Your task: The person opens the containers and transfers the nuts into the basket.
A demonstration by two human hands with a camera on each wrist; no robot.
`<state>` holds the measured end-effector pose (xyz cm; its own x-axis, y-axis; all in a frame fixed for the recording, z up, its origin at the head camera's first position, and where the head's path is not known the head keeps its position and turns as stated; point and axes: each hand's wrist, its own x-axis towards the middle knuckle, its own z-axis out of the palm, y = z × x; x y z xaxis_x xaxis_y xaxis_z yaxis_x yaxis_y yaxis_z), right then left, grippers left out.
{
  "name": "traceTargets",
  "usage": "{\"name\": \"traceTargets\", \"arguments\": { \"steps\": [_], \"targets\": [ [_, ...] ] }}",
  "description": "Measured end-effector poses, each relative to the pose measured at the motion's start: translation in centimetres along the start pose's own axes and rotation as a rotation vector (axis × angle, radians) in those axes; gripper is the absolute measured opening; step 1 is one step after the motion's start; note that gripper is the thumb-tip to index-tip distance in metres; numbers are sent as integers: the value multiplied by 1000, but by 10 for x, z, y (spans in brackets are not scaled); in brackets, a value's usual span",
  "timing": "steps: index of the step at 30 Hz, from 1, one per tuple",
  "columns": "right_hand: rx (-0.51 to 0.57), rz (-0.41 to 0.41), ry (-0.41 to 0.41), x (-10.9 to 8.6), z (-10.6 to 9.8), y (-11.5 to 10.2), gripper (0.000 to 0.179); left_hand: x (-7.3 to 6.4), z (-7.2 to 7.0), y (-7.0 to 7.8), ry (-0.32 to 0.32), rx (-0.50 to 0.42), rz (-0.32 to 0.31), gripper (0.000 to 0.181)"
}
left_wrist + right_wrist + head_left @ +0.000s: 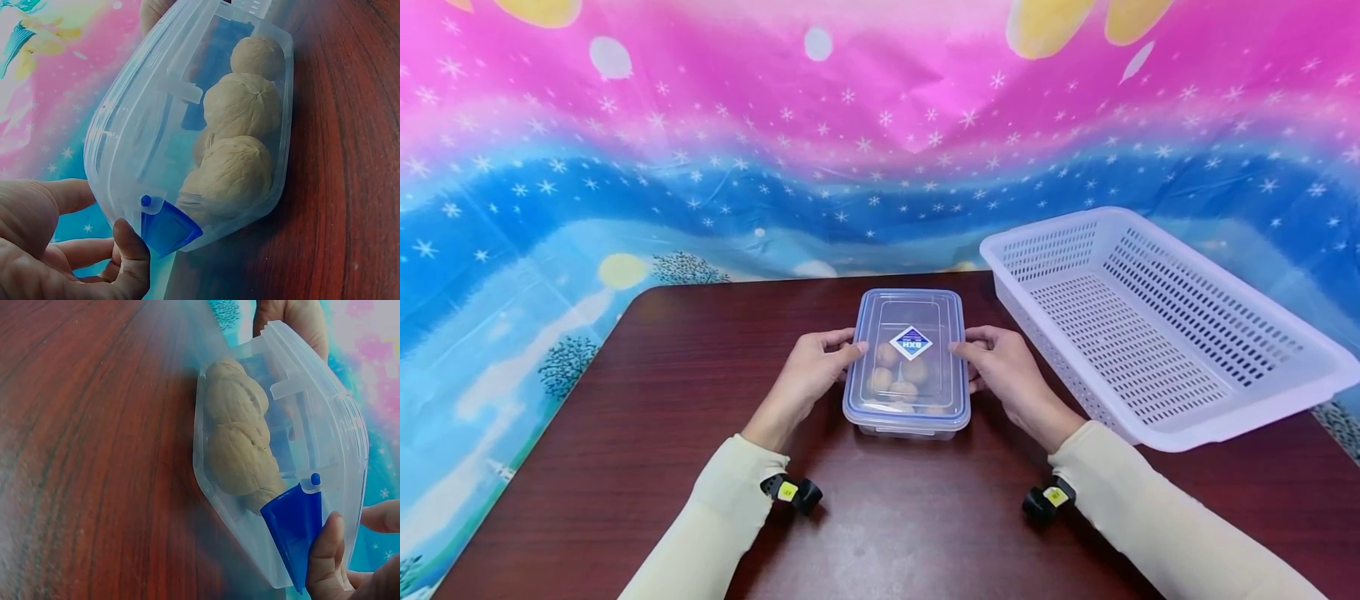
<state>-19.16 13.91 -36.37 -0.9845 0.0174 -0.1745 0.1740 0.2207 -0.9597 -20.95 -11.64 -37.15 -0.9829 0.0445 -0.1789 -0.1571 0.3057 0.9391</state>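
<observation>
A clear plastic food container [906,421] stands on the table, its see-through lid [910,304] edged in blue and bearing a blue-and-white diamond sticker. Several walnuts [244,106] lie inside, gathered toward the near end. My left hand [808,367] pinches the container's left side, thumb on the lid's edge and fingers at a blue latch [169,228] that stands out from the wall. Opposite it, my right hand [1003,362] pinches the right side in the same way, a fingertip against another flared blue latch [292,534].
On the right of the dark red wooden table [700,375] a white slotted plastic basket [1060,350] sits at an angle, close to my right forearm. Behind the table's far edge hangs a pink and blue patterned cloth [880,150].
</observation>
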Motion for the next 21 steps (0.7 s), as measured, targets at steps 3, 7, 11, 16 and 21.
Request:
{"name": "traceTargets", "arguments": {
  "steps": [3,7,11,16,21],
  "targets": [
    [-4,-4,-5,1,-1,0,50,0,0,1,-2,0,1,48],
    [-22,-3,-5,1,-2,-1,49,0,-1,2,-5,-3,-2,48],
    [-44,-6,2,0,-2,-5,48,0,-2,4,-7,-7,-2,49],
    [-41,-19,11,0,-1,-11,49,-1,-5,8,-14,-18,3,49],
    [-36,-19,-1,0,-2,-16,50,-3,-8,12,-21,-21,7,50]
  ]
}}
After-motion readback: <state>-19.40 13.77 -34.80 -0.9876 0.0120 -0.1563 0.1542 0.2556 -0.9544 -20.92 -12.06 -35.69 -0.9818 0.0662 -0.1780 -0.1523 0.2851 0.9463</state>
